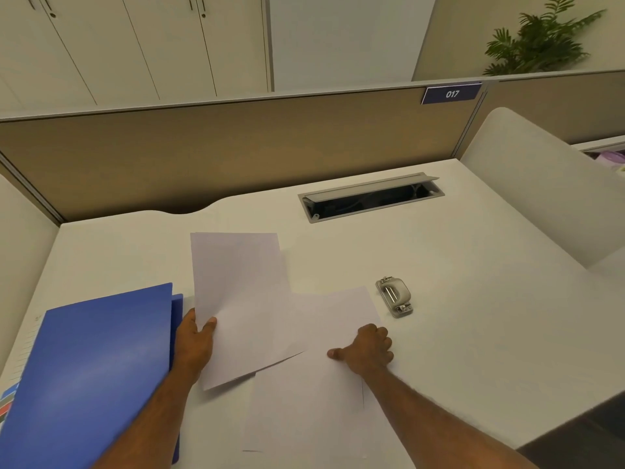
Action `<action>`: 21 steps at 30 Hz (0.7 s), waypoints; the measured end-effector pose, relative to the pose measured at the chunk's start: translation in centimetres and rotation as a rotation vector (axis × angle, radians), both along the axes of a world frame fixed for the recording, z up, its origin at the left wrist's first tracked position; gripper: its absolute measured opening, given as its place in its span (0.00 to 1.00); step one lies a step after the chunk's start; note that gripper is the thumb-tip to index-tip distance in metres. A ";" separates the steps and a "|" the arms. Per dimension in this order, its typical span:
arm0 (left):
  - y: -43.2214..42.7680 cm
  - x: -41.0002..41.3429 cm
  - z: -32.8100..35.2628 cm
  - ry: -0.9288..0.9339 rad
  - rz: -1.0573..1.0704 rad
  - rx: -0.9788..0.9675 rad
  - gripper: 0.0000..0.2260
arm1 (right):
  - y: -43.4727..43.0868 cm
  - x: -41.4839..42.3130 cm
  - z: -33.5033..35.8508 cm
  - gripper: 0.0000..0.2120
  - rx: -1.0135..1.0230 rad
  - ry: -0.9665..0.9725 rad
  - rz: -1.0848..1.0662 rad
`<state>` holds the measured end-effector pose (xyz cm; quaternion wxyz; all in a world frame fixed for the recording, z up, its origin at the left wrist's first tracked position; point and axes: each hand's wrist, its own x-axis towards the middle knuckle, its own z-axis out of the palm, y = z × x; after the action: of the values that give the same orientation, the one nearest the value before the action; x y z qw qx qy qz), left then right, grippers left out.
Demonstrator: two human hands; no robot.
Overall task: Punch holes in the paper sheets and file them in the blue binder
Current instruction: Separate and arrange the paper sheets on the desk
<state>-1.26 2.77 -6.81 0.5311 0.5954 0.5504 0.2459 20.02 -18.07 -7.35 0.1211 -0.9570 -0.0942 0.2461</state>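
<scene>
Hands at sheet edges, binder beside

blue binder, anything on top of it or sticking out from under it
Nothing lies on the closed blue binder. A striped, lined edge pokes out under its left side; what it belongs to is covered.

Blue plate atop partition, far right: white no. "017". No other legible txt.

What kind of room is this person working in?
Most likely an open-plan office cubicle. A fabric partition with a "017" number plate backs the white desk, which has a built-in cable hatch, and storage cabinets stand behind.
</scene>
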 end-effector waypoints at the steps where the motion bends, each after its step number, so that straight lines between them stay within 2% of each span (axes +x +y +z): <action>1: 0.0 0.0 -0.1 0.009 -0.001 -0.006 0.19 | 0.1 0.0 -0.1 0.46 0.003 0.015 -0.005; 6: -0.3 -0.1 -0.4 0.024 -0.013 -0.018 0.20 | 0.0 -1.1 -0.3 0.35 0.082 0.022 -0.045; 12: -0.8 0.2 -0.4 0.034 -0.005 -0.017 0.19 | 0.0 -4.5 -0.4 0.31 0.174 -0.170 -0.102; 14: -1.0 0.3 -0.4 0.037 -0.004 -0.012 0.19 | 0.1 -5.5 -0.6 0.35 0.162 -0.204 -0.154; 17: -1.0 0.4 -0.4 0.042 -0.011 -0.016 0.19 | 0.2 -6.0 -0.7 0.45 0.049 -0.203 -0.155; 21: -0.8 0.4 -0.6 0.041 -0.019 -0.026 0.19 | 0.7 -5.5 -0.6 0.49 0.004 -0.173 -0.157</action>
<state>-0.90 2.00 -7.44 0.5297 0.5985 0.5587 0.2215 14.56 -17.36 -7.98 0.1336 -0.9789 -0.0294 0.1520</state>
